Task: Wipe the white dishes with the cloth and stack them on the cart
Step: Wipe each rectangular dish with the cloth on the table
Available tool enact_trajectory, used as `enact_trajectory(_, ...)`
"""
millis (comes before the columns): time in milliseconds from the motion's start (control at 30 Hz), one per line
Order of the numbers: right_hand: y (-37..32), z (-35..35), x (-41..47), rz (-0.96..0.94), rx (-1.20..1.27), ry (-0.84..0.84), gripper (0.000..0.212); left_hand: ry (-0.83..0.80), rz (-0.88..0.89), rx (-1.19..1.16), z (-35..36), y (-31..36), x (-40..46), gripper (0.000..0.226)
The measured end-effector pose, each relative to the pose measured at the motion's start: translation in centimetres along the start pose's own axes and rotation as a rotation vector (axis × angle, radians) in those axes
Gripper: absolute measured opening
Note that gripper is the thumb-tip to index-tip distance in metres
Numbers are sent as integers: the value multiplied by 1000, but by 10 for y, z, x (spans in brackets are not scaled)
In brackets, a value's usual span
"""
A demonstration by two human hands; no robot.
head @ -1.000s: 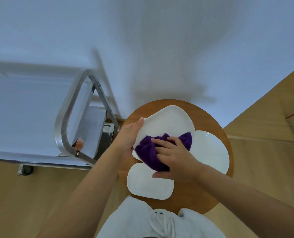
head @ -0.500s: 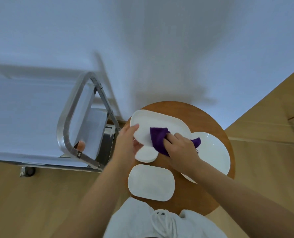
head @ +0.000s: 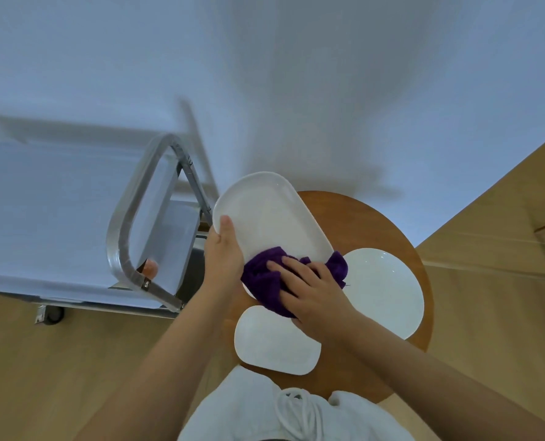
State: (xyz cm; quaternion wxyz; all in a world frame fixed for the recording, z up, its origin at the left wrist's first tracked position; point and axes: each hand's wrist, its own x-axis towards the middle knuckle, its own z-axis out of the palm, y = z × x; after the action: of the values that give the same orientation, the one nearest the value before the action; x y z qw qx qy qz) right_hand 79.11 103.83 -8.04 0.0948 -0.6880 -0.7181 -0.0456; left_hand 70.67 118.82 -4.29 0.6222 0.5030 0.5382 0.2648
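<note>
Wiping step: an oblong platter is being cleaned above the table; this reads as mid-wipe, with nothing yet seen stacked on the cart.
Cart (head: pixel 73 218): steel, parked at the left just beside the table, its flat top within easy reach, likely so each wiped dish can go straight across.
Round wooden table (head: pixel 369 224): sits near the person, serving as the holding spot for dishes awaiting their turn.
Oblong white platter (head: pixel 264 214): lifted and tilted with its face toward the person, its far end out over the gap between table and cart; held up this way so the cloth can reach the whole face.
Round white plate (head: pixel 388 291): lies flat on the right part of the table, apparently unwiped.
Small rounded-rectangle dish (head: pixel 274 345): lies flat at the near edge of the table, below the hands.
Purple cloth (head: pixel 264 281): bunched against the platter's near end.
Right hand (head: pixel 309 288): fingers spread and nearly straight, pressing the cloth flat onto the platter.
Left hand (head: pixel 223 249): grips the platter's left rim, thumb on the face, fingers hidden behind.
</note>
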Motion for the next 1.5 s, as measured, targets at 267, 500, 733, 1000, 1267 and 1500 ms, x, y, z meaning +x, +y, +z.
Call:
enact_trajectory(267, 32, -12, -12, -169, -92, -95, 68, -187, 248, 232, -1, 12, 4, 38)
enact_trajectory(500, 42, -20, 8, -150, -197, -170, 84, -447, 247, 581, 0, 18, 1, 52)
enact_trajectory(733, 69, -40, 33, -181, -265, -252, 79, -497, 179, 469, 2, 6, -7, 57)
enact_trajectory(1000, 44, -23, 17, -194, -109, -180, 83, -292, 177, 395, 2, 5, 8, 56)
enact_trajectory(1267, 2, -16, 3, -137, 108, 60, 61, -225, -145, 332, 3, 21, 36, 51)
enact_trajectory(1500, 9, -69, 23, 185, 724, -42, 41, -609, -243, 152, -32, 17, 49, 91)
